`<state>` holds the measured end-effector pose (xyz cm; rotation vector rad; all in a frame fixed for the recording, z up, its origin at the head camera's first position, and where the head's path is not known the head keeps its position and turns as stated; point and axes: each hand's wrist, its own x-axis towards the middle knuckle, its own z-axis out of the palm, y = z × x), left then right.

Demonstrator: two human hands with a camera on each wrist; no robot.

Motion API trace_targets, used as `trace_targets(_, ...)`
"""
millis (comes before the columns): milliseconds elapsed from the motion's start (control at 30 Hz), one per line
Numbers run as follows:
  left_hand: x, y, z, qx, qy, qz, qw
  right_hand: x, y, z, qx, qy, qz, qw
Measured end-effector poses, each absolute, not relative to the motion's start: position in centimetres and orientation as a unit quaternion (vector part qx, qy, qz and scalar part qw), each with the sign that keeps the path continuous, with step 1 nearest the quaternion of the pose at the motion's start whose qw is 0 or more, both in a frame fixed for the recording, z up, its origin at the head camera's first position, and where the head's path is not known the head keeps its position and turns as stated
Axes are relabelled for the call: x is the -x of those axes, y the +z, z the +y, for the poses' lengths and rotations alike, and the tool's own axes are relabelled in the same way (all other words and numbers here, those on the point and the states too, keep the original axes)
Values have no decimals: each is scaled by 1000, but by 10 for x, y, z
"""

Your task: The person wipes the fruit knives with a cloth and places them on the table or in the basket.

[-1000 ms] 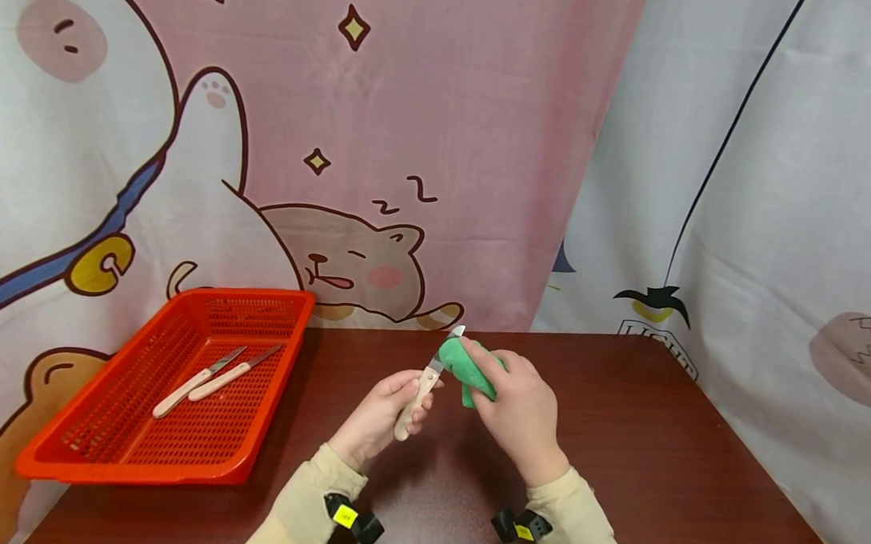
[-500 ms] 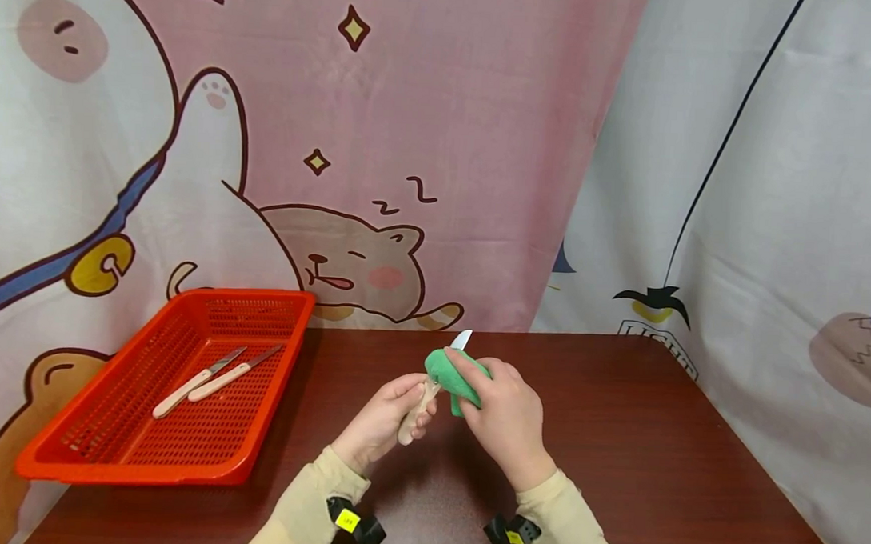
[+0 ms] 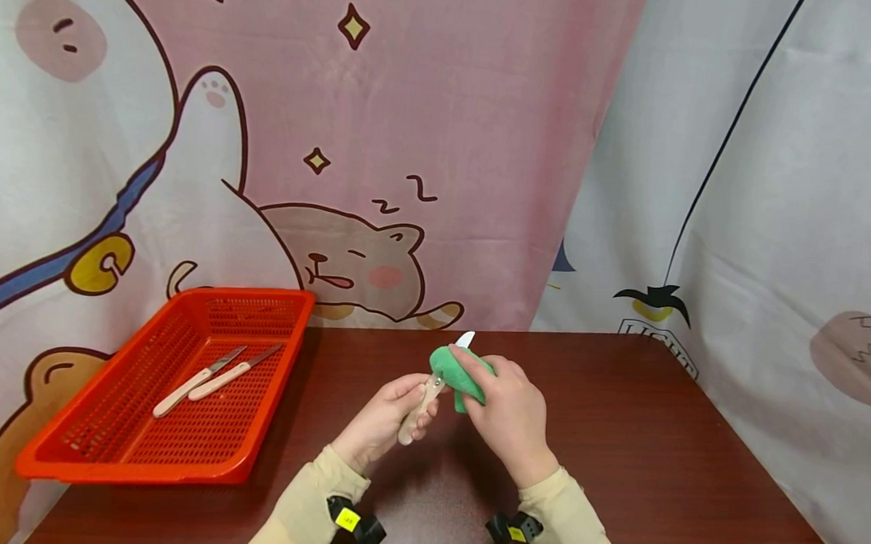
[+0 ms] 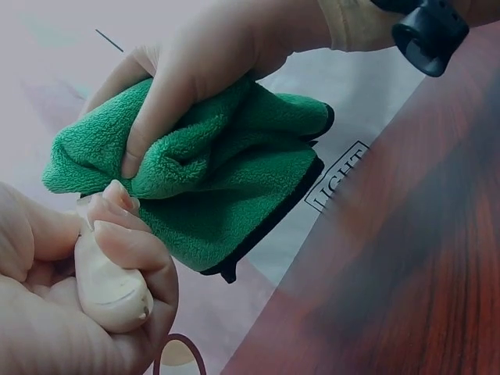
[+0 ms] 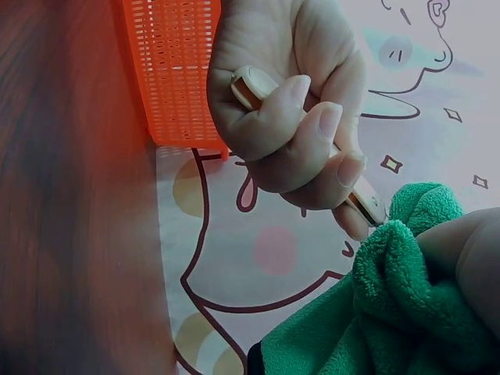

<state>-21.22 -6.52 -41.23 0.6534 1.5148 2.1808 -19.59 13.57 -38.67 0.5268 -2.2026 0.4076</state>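
My left hand (image 3: 383,418) grips the cream handle of a knife (image 3: 418,411), its blade pointing up and away to the right. A green cloth (image 3: 452,372) with dark edging is folded around the blade near the handle; only the tip shows beyond it. My right hand (image 3: 506,410) pinches the cloth against the blade from the right side. In the left wrist view the cloth (image 4: 234,195) hangs in folds below the right thumb. Curled fingers wrap the handle (image 5: 254,84) in the right wrist view, and the cloth hides the blade there.
An orange-red perforated basket (image 3: 256,458) stands at the left of the dark wooden table (image 3: 652,472). Two knives (image 3: 208,380) with cream handles lie inside it. A printed curtain (image 3: 482,185) hangs behind the table.
The right hand and cloth slid down the blade toward the handle, then shifted slightly back up. More of the blade tip shows now than a second ago. The left hand stays nearly still.
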Motion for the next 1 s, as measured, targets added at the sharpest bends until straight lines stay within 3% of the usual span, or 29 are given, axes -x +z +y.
trace_targets(1000, 212, -415, -64, -249, 755, 558, 237, 200, -375, 164, -142, 184, -887, 399)
